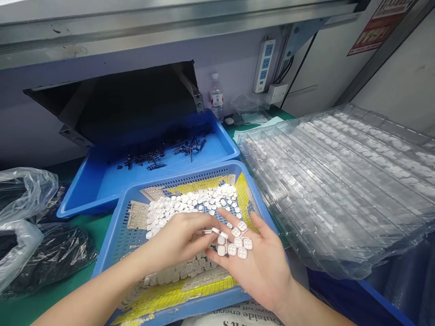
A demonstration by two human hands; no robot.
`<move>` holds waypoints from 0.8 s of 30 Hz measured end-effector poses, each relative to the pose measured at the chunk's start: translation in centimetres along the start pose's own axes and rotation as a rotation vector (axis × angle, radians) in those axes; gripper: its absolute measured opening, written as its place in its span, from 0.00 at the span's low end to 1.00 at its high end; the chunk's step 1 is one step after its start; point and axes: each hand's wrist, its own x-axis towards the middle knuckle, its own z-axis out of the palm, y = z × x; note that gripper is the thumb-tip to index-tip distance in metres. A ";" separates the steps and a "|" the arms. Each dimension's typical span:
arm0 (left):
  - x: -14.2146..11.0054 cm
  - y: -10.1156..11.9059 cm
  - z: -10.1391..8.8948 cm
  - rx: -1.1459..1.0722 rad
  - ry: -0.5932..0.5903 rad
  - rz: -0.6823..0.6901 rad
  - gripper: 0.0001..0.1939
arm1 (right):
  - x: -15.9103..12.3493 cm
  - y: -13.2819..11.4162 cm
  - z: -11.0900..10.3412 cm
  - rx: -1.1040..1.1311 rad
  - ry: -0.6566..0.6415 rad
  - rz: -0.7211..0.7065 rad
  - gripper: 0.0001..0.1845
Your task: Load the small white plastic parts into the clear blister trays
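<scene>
I was sitting at a green bench. On the wall behind it was a white power strip with blue sockets, and near this stood a clear plastic water bottle. To my right lay a stack of clear plastic blister trays. Further ahead was a shallow blue plastic tray that carried small black metal parts. Just before me stood a blue perforated plastic basket, lined with yellow printed paper, and inside it was a heap of small white square plastic pieces. This heap lay long, from the near left of the basket toward its far right corner, directly ahead of my hands. My left hand was the nearer one, with its back upward above the front edge of the heap. My right hand was open, palm upward, and several loose white pieces rested on it. The hands were close together but not clamped on each other. My left fingertips reached toward the right hand, and I could not tell surely if they pinched a piece.
</scene>
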 end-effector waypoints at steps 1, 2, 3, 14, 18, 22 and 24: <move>0.0 0.0 0.0 -0.005 0.003 -0.007 0.13 | 0.0 0.0 0.0 -0.004 -0.002 -0.001 0.29; -0.1 0.0 0.0 -0.006 0.003 -0.012 0.13 | 0.0 0.0 0.0 -0.007 -0.003 -0.002 0.29; -0.1 0.1 0.0 -0.006 0.002 -0.013 0.13 | 0.1 0.0 0.0 -0.009 -0.001 -0.005 0.30; 0.0 0.0 0.9 0.201 0.051 0.028 0.08 | 0.5 0.1 0.3 -0.027 0.070 0.004 0.23; 0.1 -0.2 0.7 0.229 0.116 0.034 0.09 | 0.5 0.1 0.3 -0.021 0.085 -0.006 0.24; -0.1 0.0 0.0 0.144 0.139 0.007 0.09 | 0.5 0.0 0.3 -0.040 0.083 -0.018 0.25; -0.1 0.2 -0.3 0.075 0.140 -0.019 0.09 | 0.4 0.0 0.3 -0.035 0.083 -0.025 0.25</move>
